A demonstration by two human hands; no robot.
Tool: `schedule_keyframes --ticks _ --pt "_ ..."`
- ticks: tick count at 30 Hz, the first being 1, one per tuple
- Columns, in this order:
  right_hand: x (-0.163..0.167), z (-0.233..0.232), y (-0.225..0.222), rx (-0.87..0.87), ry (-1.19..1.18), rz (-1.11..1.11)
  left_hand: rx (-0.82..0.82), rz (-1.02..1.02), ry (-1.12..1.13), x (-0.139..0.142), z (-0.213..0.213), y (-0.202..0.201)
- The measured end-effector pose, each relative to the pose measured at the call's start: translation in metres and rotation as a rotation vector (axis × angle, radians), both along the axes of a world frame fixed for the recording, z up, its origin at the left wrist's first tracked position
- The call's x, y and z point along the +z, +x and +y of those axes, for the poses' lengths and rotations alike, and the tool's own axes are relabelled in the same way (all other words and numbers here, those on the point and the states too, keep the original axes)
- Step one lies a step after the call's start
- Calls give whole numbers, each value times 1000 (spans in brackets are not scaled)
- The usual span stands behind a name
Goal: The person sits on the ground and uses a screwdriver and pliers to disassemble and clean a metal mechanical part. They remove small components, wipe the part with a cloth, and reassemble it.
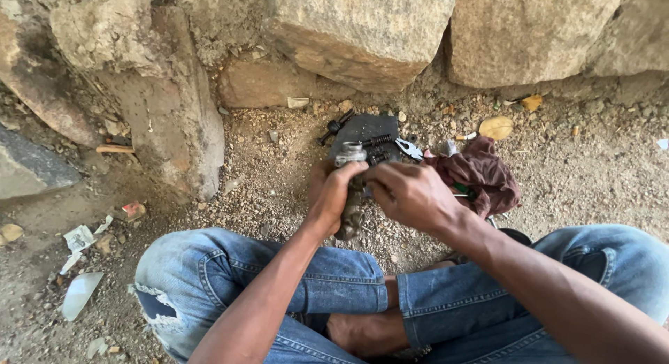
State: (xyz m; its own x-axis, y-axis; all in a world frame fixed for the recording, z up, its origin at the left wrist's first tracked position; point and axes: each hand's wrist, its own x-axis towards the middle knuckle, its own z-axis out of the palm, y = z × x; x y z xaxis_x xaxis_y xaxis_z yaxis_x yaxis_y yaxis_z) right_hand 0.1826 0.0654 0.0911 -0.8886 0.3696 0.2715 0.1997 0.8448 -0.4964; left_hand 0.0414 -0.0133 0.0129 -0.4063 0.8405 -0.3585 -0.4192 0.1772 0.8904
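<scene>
I sit cross-legged on dirt ground in blue jeans. My left hand [333,193] grips a dirty grey metal engine part [350,214], fingers wrapped over its silvery top end. My right hand [411,193] is closed against the same part from the right; whether a tool is in it is hidden. Just beyond the hands lies a dark flat plate [362,130] carrying bolts, a black spring [376,139] and a small spanner [410,150].
A maroon rag [481,172] lies to the right of the plate with a green-handled tool poking out beneath it. Big rough boulders [362,29] wall the far side. Scraps of paper and plastic [80,266] litter the ground at left; dry leaves [496,127] lie at right.
</scene>
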Motion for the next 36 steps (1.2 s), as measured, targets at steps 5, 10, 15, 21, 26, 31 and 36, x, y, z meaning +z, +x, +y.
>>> schedule_keyframes --ticks 5,10,15,21,26,31,36 --pt "-2 1 1 -217 -168 -158 56 46 -51 9 2 3" --pt "-1 0 -1 -172 -161 -75 102 27 -67 2 3 3" --pt "0 5 -1 -83 -189 -53 103 -56 -52 -6 3 -1" --pt "-5 2 1 -115 -148 -112 76 72 -30 -7 1 6" --pt "-5 2 5 -80 -216 5 52 34 -19 -1 3 6" --pt "-8 4 6 -118 -64 -260 92 110 -115 5 3 8" --pt "-12 6 11 84 277 -39 85 98 -152 2 2 8"
